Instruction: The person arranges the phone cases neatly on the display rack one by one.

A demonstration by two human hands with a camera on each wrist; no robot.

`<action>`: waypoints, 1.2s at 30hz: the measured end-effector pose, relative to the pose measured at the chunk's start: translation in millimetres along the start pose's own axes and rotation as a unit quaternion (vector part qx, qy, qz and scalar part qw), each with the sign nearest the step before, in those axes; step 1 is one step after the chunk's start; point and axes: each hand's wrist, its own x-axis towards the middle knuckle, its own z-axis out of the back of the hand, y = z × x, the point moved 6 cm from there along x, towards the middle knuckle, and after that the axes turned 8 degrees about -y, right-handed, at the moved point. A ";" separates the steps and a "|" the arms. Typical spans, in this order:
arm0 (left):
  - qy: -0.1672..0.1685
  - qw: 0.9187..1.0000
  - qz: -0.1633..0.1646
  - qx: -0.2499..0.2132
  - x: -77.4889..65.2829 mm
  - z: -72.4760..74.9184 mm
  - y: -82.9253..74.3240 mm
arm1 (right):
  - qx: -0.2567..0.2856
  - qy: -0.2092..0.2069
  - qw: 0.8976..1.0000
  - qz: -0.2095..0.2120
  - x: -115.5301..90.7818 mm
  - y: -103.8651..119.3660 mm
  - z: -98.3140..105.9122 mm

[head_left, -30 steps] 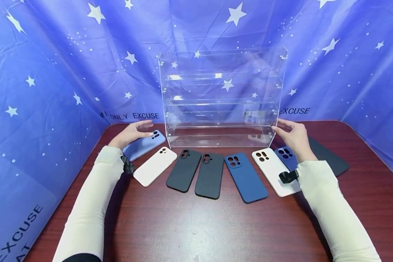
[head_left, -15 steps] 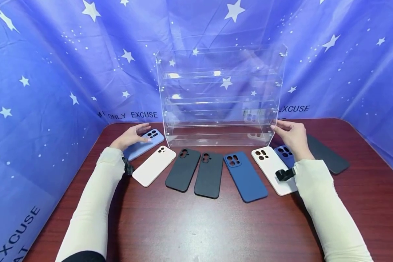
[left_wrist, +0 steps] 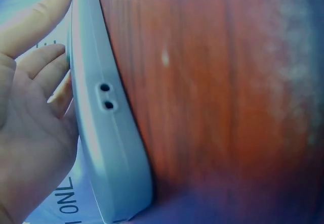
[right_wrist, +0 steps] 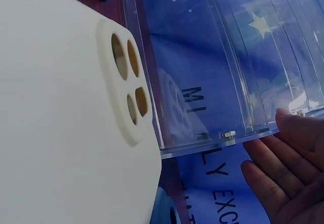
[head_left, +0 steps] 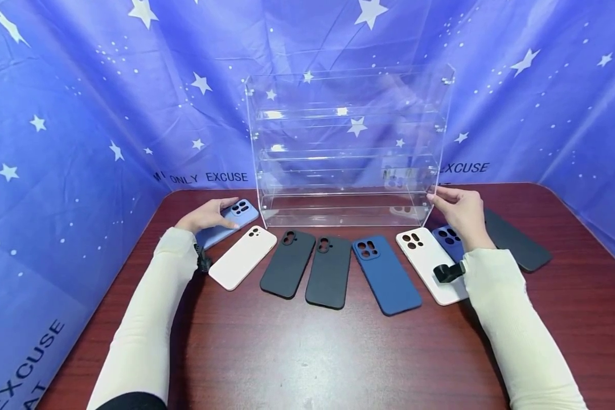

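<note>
My left hand [head_left: 205, 216] spans a light blue phone case [head_left: 216, 236] at the table's back left. Its thumb is at the near edge, the fingers at the far edge; in the left wrist view the side of the case [left_wrist: 109, 143] has two small holes. A clear acrylic display rack [head_left: 338, 220] with several tiers stands at the back middle. With thumb in front and fingers behind, my right hand [head_left: 462, 217] holds the rack's right side panel, low down. In the right wrist view the thumb touches the panel's edge near a metal screw [right_wrist: 229, 134].
In front of the rack lie a white phone case [head_left: 243, 259], two black ones [head_left: 288, 265] [head_left: 329, 273], a blue one [head_left: 388, 277] and another white one [head_left: 430, 267]. A darker blue case [head_left: 450, 239] and a dark grey one [head_left: 517, 244] lie partly behind the right arm. A starry curtain [head_left: 82, 142] surrounds the table.
My left hand has lowered onto the light blue phone case, its thumb and fingers coming to the two edges. The right hand stays on the rack's side panel. The head view shifts slightly.
</note>
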 end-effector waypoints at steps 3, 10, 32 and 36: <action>-0.001 1.000 0.003 0.001 0.3 -0.8 -2.9 | -0.001 -0.002 1.000 -0.001 -0.4 0.4 1.2; -0.016 1.000 0.007 0.015 1.3 -2.7 -6.3 | -0.004 -0.003 1.000 0.004 -0.2 -0.1 0.2; -0.097 0.989 -0.009 0.109 -10.4 32.3 -60.1 | -0.005 -0.005 1.000 0.013 -1.1 -1.8 0.0; -0.112 0.987 -0.032 0.111 -17.3 43.8 -77.5 | -0.006 -0.008 1.000 0.012 -0.8 -3.0 -0.4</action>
